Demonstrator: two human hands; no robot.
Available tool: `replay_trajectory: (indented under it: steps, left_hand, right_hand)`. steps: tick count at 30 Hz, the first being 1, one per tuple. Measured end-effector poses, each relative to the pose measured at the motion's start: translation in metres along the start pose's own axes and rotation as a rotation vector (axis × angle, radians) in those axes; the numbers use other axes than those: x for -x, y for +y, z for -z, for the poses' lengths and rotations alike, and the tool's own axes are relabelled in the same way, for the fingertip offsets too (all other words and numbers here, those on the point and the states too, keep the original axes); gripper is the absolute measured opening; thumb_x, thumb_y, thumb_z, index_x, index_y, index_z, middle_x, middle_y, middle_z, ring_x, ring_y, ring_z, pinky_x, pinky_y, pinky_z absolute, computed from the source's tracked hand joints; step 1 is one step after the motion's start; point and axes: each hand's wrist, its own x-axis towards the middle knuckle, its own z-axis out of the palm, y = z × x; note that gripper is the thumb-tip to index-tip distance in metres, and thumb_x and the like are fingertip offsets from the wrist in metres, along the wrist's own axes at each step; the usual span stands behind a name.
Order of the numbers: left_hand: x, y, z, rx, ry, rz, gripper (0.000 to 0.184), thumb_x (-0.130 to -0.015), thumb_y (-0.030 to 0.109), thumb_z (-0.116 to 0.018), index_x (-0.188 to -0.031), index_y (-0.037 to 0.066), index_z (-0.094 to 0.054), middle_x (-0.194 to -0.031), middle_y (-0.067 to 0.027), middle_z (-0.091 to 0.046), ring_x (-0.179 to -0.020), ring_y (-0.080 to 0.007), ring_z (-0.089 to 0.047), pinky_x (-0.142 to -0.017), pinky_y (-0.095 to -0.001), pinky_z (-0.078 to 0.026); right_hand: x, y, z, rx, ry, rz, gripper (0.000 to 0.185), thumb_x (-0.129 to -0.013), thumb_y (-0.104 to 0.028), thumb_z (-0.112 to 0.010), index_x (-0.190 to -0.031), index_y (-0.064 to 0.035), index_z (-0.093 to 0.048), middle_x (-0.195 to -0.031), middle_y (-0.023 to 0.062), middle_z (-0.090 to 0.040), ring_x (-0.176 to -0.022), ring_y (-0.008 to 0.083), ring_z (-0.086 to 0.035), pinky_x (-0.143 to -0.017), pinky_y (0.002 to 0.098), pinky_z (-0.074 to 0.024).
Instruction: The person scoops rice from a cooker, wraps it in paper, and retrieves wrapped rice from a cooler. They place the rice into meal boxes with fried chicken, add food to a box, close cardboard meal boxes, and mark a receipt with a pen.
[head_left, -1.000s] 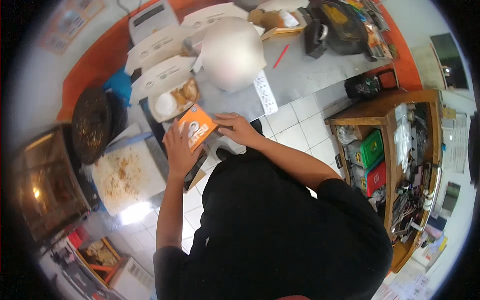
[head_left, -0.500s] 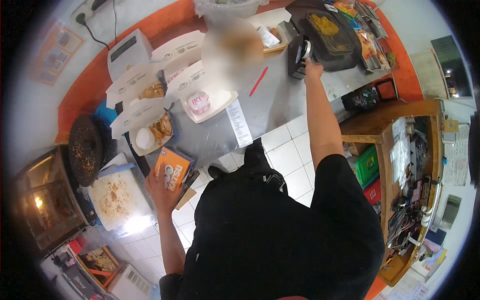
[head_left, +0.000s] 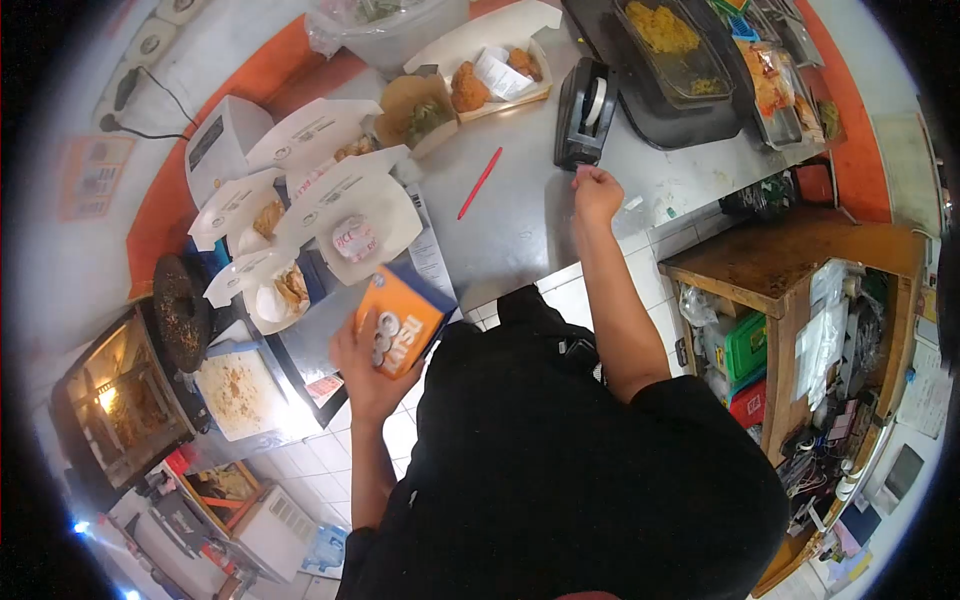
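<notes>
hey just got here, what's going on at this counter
A person's left hand holds an orange box by the edge of the counter. The right hand is at the near end of the tape dispenser; any tape in it is too small to make out. Open boxes of food and a red pen lie on the counter.

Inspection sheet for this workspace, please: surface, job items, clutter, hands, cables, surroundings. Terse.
Surface: metal counter, pale bits near its edge.
Job items: orange box, held; black tape dispenser on the counter.
Clutter: red pen, open food cartons, printed paper strip.
Hands: left hand grips the orange box; right hand at the dispenser's near end, whether holding tape unclear.
Cables: black cords by the wall.
Surroundings: wooden cabinet with packed shelves.
</notes>
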Motion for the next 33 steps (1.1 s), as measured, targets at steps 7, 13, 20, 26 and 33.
replay_trajectory:
  steps: [7,13,20,26,33]
  left_hand:
    - [-0.063,0.07,-0.069,0.021,-0.128,-0.091,0.097,-0.057,0.035,-0.084,-0.142,0.009,-0.045,-0.132,-0.0207,-0.047,-0.12,-0.0395,-0.042,-0.103,-0.0508,-0.031]
    - [-0.098,0.11,-0.107,0.074,-0.045,-0.093,0.105,-0.058,0.038,-0.084,-0.146,0.007,-0.037,-0.126,-0.0169,-0.05,-0.118,-0.0374,-0.043,-0.099,-0.0491,-0.033]
    - [-0.118,0.104,-0.126,0.472,-0.185,-0.063,0.106,-0.057,0.038,-0.085,-0.145,0.005,-0.037,-0.123,-0.016,-0.054,-0.117,-0.0368,-0.045,-0.099,-0.0477,-0.033]
    - [-0.113,0.129,-0.14,0.196,-0.197,-0.228,0.1,-0.061,0.035,-0.082,-0.145,0.005,-0.037,-0.129,-0.0161,-0.05,-0.115,-0.0372,-0.045,-0.098,-0.0494,-0.034]
    - [-0.206,0.145,-0.103,0.364,0.138,-0.578,0.066,-0.077,0.026,-0.076,-0.134,0.005,-0.051,-0.133,-0.0199,-0.054,-0.124,-0.0366,-0.05,-0.107,-0.0473,-0.034]
  right_hand:
    - [0.08,-0.085,0.029,0.086,-0.602,-0.027,0.012,-0.089,-0.012,-0.07,-0.096,-0.0025,-0.069,-0.073,-0.0013,-0.062,-0.061,0.0045,-0.051,-0.055,0.0182,-0.0359]
    - [0.141,-0.084,0.035,0.449,-0.617,0.286,0.021,-0.084,-0.006,-0.074,-0.092,-0.0027,-0.055,-0.067,-0.0025,-0.057,-0.06,0.0029,-0.05,-0.052,0.0206,-0.0384]
    - [0.109,-0.035,0.067,0.274,-0.477,0.051,0.033,-0.082,-0.012,-0.077,-0.092,-0.0033,-0.047,-0.08,0.0069,-0.061,-0.069,0.0108,-0.058,-0.059,0.026,-0.0481]
    - [0.129,-0.07,0.064,0.037,-0.377,-0.117,0.084,-0.081,-0.014,-0.078,-0.141,-0.0039,-0.02,-0.127,0.0194,-0.047,-0.109,0.0262,-0.056,-0.082,0.0366,-0.0551]
    - [0.047,-0.017,0.119,-0.04,0.072,0.063,0.062,-0.083,-0.011,-0.074,-0.129,-0.0073,-0.032,-0.113,0.0136,-0.056,-0.099,0.0248,-0.064,-0.075,0.0391,-0.0588]
